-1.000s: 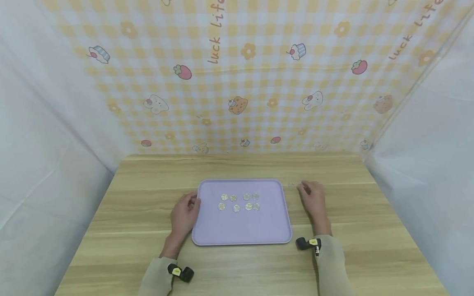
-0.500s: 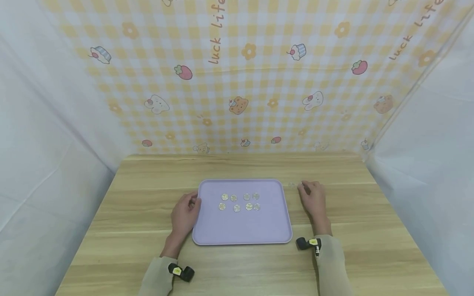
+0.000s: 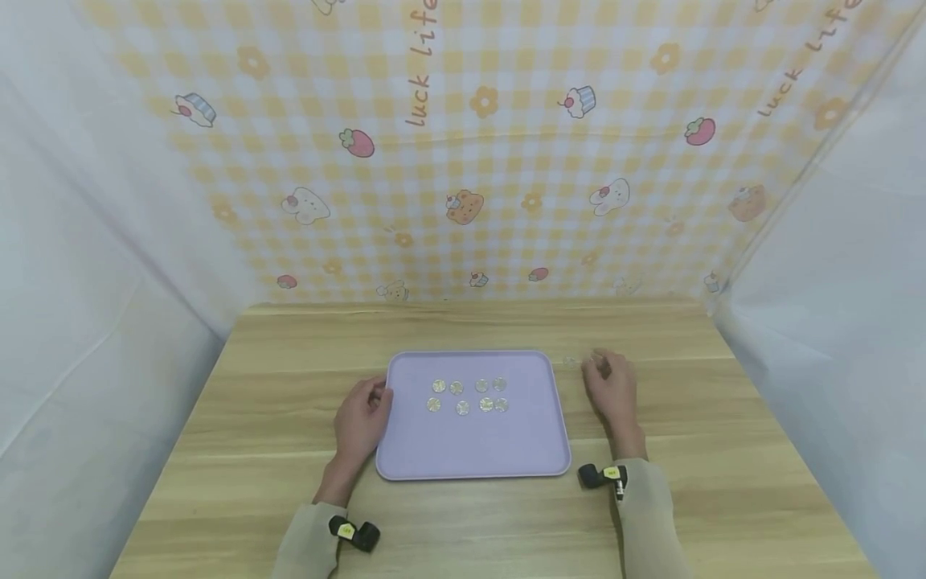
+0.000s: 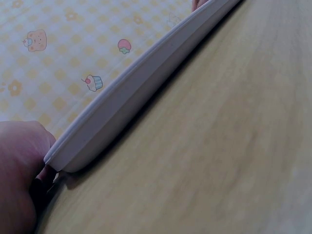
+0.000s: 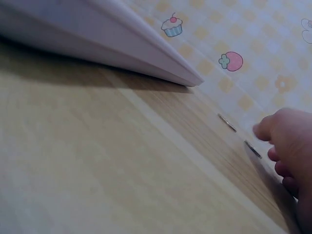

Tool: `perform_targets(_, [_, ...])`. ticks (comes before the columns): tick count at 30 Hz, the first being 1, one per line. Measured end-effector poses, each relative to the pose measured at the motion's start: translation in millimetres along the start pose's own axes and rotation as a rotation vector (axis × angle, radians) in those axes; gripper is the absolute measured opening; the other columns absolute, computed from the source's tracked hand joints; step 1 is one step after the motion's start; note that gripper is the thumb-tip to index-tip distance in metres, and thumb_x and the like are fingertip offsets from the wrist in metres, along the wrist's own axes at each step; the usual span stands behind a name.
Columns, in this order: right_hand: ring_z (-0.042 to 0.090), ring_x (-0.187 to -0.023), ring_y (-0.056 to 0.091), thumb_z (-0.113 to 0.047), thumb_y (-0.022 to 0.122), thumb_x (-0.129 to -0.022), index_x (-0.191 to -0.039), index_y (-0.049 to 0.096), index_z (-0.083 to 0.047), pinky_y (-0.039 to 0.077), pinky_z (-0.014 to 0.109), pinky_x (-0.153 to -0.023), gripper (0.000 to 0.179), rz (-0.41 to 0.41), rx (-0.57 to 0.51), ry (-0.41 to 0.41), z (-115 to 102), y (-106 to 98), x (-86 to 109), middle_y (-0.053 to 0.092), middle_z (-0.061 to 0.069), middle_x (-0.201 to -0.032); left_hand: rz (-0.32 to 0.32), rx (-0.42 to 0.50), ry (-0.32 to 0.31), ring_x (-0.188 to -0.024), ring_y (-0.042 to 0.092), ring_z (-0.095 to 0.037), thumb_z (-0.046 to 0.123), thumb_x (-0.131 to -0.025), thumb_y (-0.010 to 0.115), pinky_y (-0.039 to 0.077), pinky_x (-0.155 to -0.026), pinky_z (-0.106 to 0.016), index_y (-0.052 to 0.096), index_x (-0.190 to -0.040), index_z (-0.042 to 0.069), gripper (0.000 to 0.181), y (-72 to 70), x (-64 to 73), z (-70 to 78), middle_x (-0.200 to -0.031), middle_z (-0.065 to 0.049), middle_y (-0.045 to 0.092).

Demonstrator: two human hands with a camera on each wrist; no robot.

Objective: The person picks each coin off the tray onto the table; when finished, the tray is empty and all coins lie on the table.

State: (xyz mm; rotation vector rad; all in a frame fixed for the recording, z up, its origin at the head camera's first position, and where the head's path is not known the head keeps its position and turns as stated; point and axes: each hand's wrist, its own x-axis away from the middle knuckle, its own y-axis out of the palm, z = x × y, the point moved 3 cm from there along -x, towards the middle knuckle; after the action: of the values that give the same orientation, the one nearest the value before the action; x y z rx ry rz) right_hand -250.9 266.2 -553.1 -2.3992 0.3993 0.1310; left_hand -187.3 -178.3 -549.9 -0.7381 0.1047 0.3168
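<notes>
A lilac tray (image 3: 473, 450) lies on the wooden table, with several round coins (image 3: 463, 408) in two rows on it. My left hand (image 3: 362, 418) grips the tray's left edge; in the left wrist view the hand (image 4: 22, 170) has the rim between thumb and fingers. Right of the tray, my right hand (image 3: 611, 390) hovers low over the table, fingers loosely bent. In the right wrist view a coin (image 5: 252, 149) lies flat just below the right thumb (image 5: 264, 129), with a gap between thumb and fingers. Another coin (image 5: 226, 123) lies slightly farther off, toward the tray.
A yellow checked cloth (image 3: 463, 161) hangs behind the table (image 3: 289, 362). White curtains (image 3: 832, 281) close off both sides. Each sleeve carries a small black camera (image 3: 354, 533).
My right fingertips have drawn back slightly from the coin and loosened. The left hand, tray and coins on it stay in place.
</notes>
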Motion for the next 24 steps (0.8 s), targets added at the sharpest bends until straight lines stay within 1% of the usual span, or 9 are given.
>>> perform_targets(3, [0.028,-0.099,0.054,-0.023,0.059,-0.098,-0.127,0.062,-0.003,0.045,0.044,-0.089,0.036,0.053,-0.100,0.017,1.6,-0.9,-1.2,0.059,0.017,-0.108,0.006,-0.001,0.003,-0.072,0.057,-0.015,0.023,-0.094,0.065,0.043,-0.064,-0.027,0.071,-0.117,0.009,0.028,-0.4,0.3,0.5,-0.091,-0.003,0.069])
perform_targets(4, [0.027,-0.097,0.054,-0.021,0.059,-0.097,-0.125,0.063,-0.001,0.044,0.042,-0.088,0.034,0.073,-0.121,0.007,1.7,-1.3,-1.6,0.060,0.018,-0.106,0.011,0.001,0.007,-0.071,0.057,-0.015,0.023,-0.093,0.066,0.043,-0.063,-0.027,0.071,-0.117,0.009,0.028,-0.7,0.3,0.9,-0.091,-0.003,0.069])
perform_targets(7, [0.024,-0.093,0.052,-0.018,0.059,-0.096,-0.119,0.065,0.000,0.041,0.037,-0.086,0.030,0.115,-0.153,-0.009,1.1,-2.1,-2.3,0.060,0.018,-0.103,0.025,0.006,0.016,-0.070,0.056,-0.014,0.022,-0.093,0.067,0.043,-0.063,-0.026,0.071,-0.116,0.008,0.027,-1.3,0.3,1.7,-0.089,-0.003,0.069])
perform_targets(10, [0.023,-0.093,0.051,-0.015,0.060,-0.095,-0.114,0.067,0.001,0.040,0.036,-0.085,0.026,0.146,-0.169,-0.035,-1.3,-3.2,-1.5,0.062,0.018,-0.101,0.032,0.003,0.021,-0.070,0.056,-0.013,0.021,-0.092,0.067,0.043,-0.062,-0.026,0.071,-0.116,0.007,0.027,-1.3,0.3,2.0,-0.088,-0.003,0.069])
perform_targets(12, [0.025,-0.094,0.052,-0.013,0.061,-0.094,-0.110,0.068,0.002,0.039,0.036,-0.085,0.022,0.161,-0.163,-0.068,-3.6,-3.4,0.0,0.063,0.019,-0.101,0.032,0.002,0.022,-0.070,0.056,-0.013,0.021,-0.092,0.067,0.042,-0.062,-0.026,0.071,-0.116,0.006,0.028,-1.3,0.4,2.0,-0.088,-0.003,0.068])
perform_targets(16, [0.028,-0.093,0.054,-0.008,0.063,-0.093,-0.101,0.069,0.004,0.039,0.037,-0.085,0.015,0.180,-0.129,-0.170,-8.9,-2.5,4.7,0.066,0.021,-0.098,0.020,0.005,0.013,-0.069,0.055,-0.013,0.021,-0.093,0.066,0.042,-0.061,-0.026,0.071,-0.116,0.006,0.028,-0.9,0.4,1.9,-0.088,-0.003,0.068])
perform_targets(20, [0.023,-0.090,0.054,-0.007,0.066,-0.091,-0.098,0.070,0.002,0.040,0.030,-0.083,0.012,0.170,-0.143,-0.232,-11.8,-0.2,8.1,0.067,0.019,-0.095,0.015,0.010,0.014,-0.069,0.055,-0.013,0.020,-0.093,0.067,0.042,-0.061,-0.026,0.071,-0.116,0.007,0.027,-0.7,0.2,2.2,-0.088,-0.003,0.067])
perform_targets(24, [0.016,-0.089,0.052,-0.004,0.067,-0.089,-0.096,0.071,0.001,0.039,0.024,-0.082,0.010,0.194,-0.173,-0.296,-13.7,2.1,10.3,0.066,0.017,-0.091,0.020,0.016,0.025,-0.068,0.054,-0.014,0.019,-0.092,0.068,0.041,-0.059,-0.025,0.071,-0.115,0.006,0.027,-1.0,0.8,2.8,-0.087,-0.004,0.068])
